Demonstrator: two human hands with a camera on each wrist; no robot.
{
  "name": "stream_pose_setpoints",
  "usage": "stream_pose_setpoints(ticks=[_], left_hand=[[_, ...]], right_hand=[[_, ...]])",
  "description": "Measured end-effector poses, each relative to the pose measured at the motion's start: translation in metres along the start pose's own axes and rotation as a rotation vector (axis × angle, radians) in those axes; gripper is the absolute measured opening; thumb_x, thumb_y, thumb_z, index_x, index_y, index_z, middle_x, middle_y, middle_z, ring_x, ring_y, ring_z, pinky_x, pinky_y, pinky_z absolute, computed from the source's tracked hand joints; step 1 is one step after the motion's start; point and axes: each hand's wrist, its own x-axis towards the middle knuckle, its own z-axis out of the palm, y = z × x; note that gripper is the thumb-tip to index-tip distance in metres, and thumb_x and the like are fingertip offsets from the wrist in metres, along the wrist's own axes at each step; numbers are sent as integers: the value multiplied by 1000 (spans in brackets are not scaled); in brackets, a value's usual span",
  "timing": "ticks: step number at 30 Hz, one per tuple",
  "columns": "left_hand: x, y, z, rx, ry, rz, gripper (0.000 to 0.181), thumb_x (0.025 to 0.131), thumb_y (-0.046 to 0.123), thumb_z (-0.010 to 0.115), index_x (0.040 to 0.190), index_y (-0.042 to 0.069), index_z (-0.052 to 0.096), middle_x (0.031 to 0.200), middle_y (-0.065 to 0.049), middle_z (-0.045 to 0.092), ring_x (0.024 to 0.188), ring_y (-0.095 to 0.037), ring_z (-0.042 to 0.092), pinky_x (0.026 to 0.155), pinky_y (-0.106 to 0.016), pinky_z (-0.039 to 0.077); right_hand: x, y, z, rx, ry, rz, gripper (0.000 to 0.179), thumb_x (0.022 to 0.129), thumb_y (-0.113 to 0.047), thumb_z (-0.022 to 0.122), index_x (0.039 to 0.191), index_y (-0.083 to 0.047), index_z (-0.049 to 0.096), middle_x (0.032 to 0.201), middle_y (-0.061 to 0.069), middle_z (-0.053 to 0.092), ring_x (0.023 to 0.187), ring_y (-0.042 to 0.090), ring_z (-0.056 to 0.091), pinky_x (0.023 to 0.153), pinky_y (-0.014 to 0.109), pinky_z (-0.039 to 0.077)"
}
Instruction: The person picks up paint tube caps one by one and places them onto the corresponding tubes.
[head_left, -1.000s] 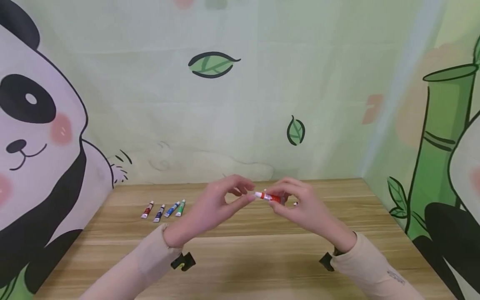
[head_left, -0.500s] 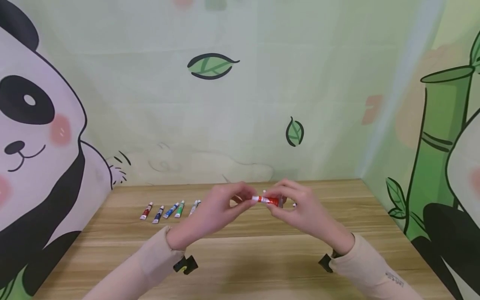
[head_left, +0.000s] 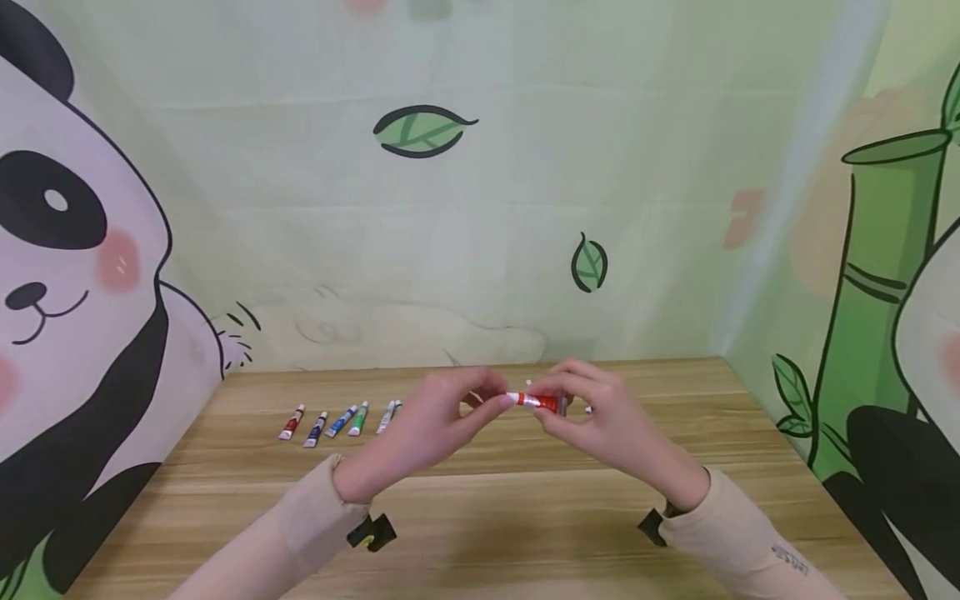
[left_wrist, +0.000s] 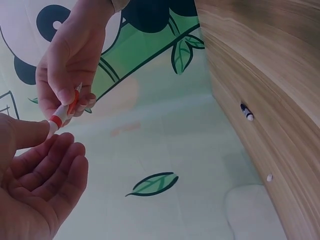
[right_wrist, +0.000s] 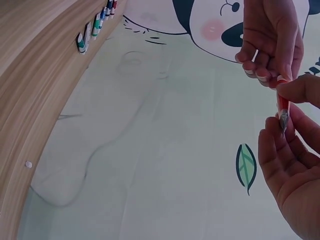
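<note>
A small orange-red paint tube (head_left: 538,402) is held up over the table between both hands, lying nearly level in the head view. My right hand (head_left: 600,408) grips its coloured body between thumb and fingers. At the tube's white cap end, the thumb and index finger of my left hand (head_left: 450,417) pinch together. The left wrist view shows that white end going in under the left thumb (left_wrist: 35,132), while the other left fingers curl loosely. In the right wrist view the silvery flat tail (right_wrist: 284,120) sticks out below the right thumb.
Several paint tubes lie in a row at the left of the wooden table (head_left: 480,533), among them a red tube (head_left: 292,422) and a green tube (head_left: 359,418). A dark tube (left_wrist: 247,112) and a small white piece (left_wrist: 270,177) lie toward the back. A panda-print cloth (head_left: 480,208) hangs behind.
A second ago the left fingertips were spread just off the tube's white end; they have closed on it. The tube has turned more level, and white tubes beside the left hand have come into sight.
</note>
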Motion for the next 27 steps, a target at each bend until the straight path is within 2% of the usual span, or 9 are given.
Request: stream_pose_setpoints(ticks=[5, 11, 13, 16, 19, 21, 24, 27], left_hand=[[1, 2, 0, 17, 5, 34, 14, 101, 21, 63, 105, 10, 71, 96, 5, 72, 83, -4, 66, 77, -22, 56], [2, 5, -2, 31, 12, 76, 11, 101, 16, 63, 104, 7, 70, 95, 2, 71, 82, -7, 66, 76, -21, 56], [2, 6, -2, 28, 18, 86, 11, 101, 15, 63, 103, 7, 69, 94, 2, 71, 83, -8, 67, 77, -21, 56], [0, 8, -1, 24, 30, 104, 10, 101, 14, 63, 103, 6, 68, 95, 1, 71, 85, -8, 67, 79, -21, 56], [-4, 9, 0, 21, 53, 154, 9, 100, 12, 63, 105, 5, 67, 97, -1, 72, 88, -8, 67, 80, -20, 55], [-6, 11, 1, 25, 73, 209, 8, 99, 8, 63, 106, 3, 66, 98, -3, 72, 89, -8, 68, 80, -19, 55], [-8, 13, 0, 39, 101, 295, 10, 98, 2, 64, 107, 1, 66, 101, -6, 72, 93, -11, 69, 82, -18, 54], [-8, 14, -1, 38, 118, 328, 12, 96, 0, 65, 108, 0, 67, 103, -8, 72, 96, -13, 70, 84, -19, 54]], right_hand=[[0, 0, -1, 3, 2, -1, 30, 81, 5, 79, 106, -11, 74, 96, -5, 66, 78, 9, 59, 65, 23, 53], [2, -1, -2, -29, 4, -22, 28, 81, 3, 80, 106, -9, 74, 97, -3, 68, 77, 8, 61, 66, 20, 53], [2, -2, -2, -65, 3, -49, 27, 82, 3, 78, 106, -8, 74, 97, -2, 71, 77, 8, 62, 67, 19, 53], [2, -4, -2, -141, -12, -136, 25, 84, 0, 72, 109, -4, 73, 98, 3, 74, 77, 9, 67, 67, 19, 55], [2, -6, -2, -190, -30, -221, 25, 86, -2, 67, 111, -1, 72, 96, 6, 75, 74, 8, 68, 64, 17, 54], [2, -8, -1, -152, -39, -237, 27, 86, -1, 65, 112, 0, 72, 92, 5, 74, 71, 7, 66, 62, 15, 53], [0, -10, -2, -34, -41, -183, 28, 84, 2, 66, 112, -1, 73, 86, 2, 73, 69, 5, 62, 59, 14, 51], [0, -13, -2, 58, -26, -123, 29, 83, 5, 69, 111, -1, 73, 82, 2, 73, 69, 5, 62, 60, 17, 53]])
